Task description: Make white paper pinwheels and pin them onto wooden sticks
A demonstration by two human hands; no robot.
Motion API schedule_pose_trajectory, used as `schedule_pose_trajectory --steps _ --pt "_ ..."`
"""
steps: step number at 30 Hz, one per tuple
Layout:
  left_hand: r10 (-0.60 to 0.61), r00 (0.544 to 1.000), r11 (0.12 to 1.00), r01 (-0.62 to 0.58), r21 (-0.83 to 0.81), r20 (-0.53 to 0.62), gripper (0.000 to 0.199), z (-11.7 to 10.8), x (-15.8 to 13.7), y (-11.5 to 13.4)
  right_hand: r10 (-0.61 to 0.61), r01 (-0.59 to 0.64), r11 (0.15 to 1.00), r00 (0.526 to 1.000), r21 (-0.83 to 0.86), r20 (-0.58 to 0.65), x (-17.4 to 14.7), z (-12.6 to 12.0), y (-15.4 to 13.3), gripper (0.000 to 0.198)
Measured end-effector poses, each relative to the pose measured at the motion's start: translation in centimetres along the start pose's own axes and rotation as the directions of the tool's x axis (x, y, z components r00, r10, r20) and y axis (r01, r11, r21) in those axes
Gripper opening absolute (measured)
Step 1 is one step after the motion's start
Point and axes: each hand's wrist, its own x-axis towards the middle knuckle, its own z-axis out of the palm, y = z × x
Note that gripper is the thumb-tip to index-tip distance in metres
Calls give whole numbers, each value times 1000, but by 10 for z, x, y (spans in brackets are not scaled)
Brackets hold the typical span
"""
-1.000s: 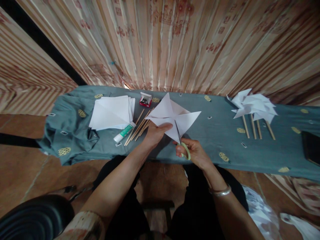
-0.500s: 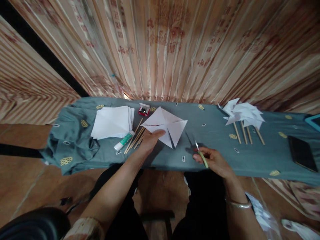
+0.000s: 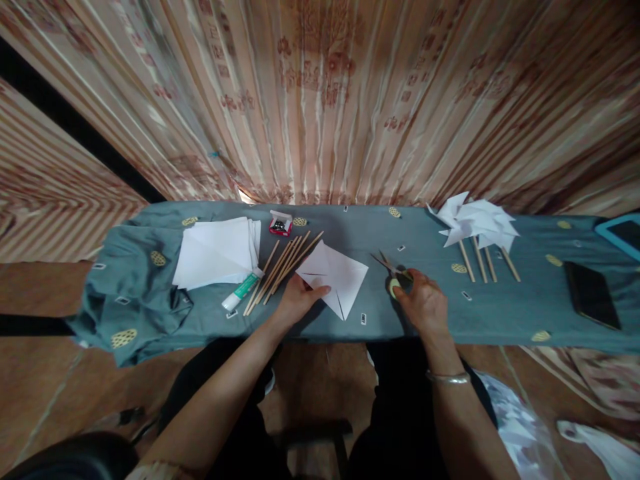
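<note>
A white square of paper with slits running in from its corners is in front of me. My left hand pinches its near left edge, thumb on top. To its right, my right hand is closed on scissors with light green handles, low over the cloth or resting on it. The blades are apart and point up and left, short of the paper. Several thin wooden sticks lie just left of the cut paper, beside a glue stick with a green label.
A stack of white paper lies left on the green tablecloth. Behind the sticks is a small red box of dark pins or similar bits. Paper pinwheels on sticks lie right, with a black phone and a blue-edged device beyond.
The cut paper has come down nearer the table, uncovering more of the sticks. My right hand has turned and lowered the scissors, and their blades now show spread apart. The view has shifted slightly.
</note>
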Motion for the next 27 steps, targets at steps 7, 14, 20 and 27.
schedule_pose_trajectory --steps 7,14,20,27 --pt "297 953 889 -253 382 -60 63 -36 -13 15 -2 10 993 998 118 -68 1 1 13 37" --pt "356 934 796 -311 519 13 25 -56 -17 19 -170 207 942 973 264 -158 1 10 -15 40" --pt "382 914 761 -226 608 -139 22 -98 -15 30 -275 307 858 952 412 -137 -4 16 -57 41" --pt "320 944 632 -153 760 -77 25 -154 -31 20 -301 312 824 948 473 -101 -5 14 -75 43"
